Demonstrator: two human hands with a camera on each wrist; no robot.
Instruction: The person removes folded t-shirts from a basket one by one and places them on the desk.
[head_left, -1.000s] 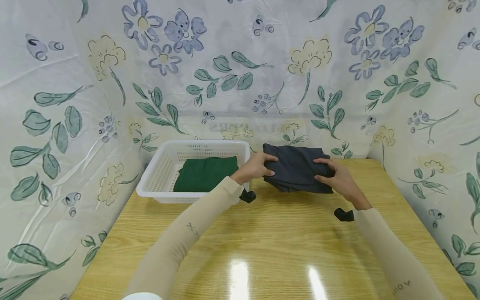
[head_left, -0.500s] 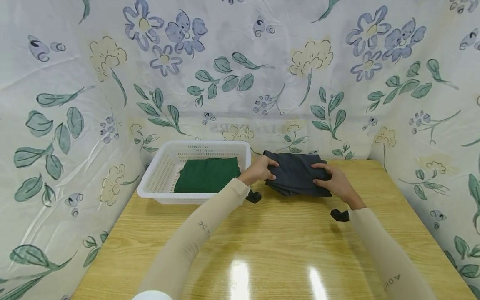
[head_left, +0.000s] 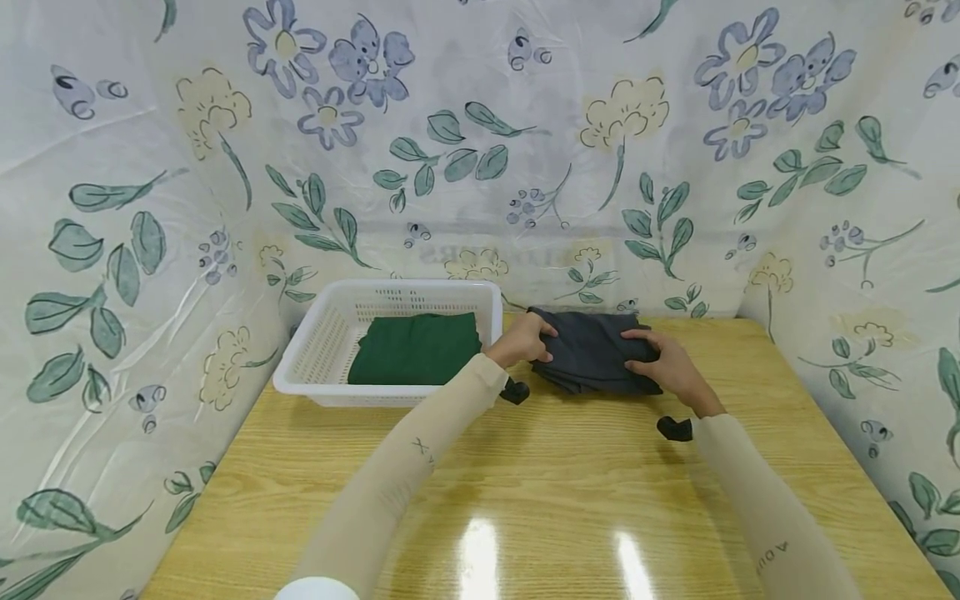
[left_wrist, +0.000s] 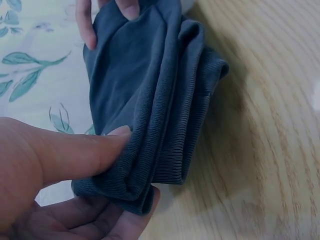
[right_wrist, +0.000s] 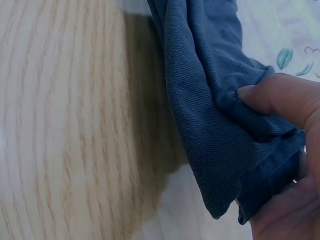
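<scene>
Both half-curled, the left hand (head_left: 522,340) and right hand (head_left: 670,367) pinch opposite ends of the folded dark cloth (head_left: 588,350) near the back edge of the table (head_left: 562,483). Steadying it seems the step; next calls for keeping layers together.

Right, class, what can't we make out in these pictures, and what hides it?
Head view: the basket's near right corner, behind the left sleeve; the basket floor beneath the green cloth, covered by it.
Left wrist view: the dark cloth's far end, cut off by the top edge; part of the left hand, by the left edge.
Right wrist view: part of the right hand, by the right edge.
</scene>
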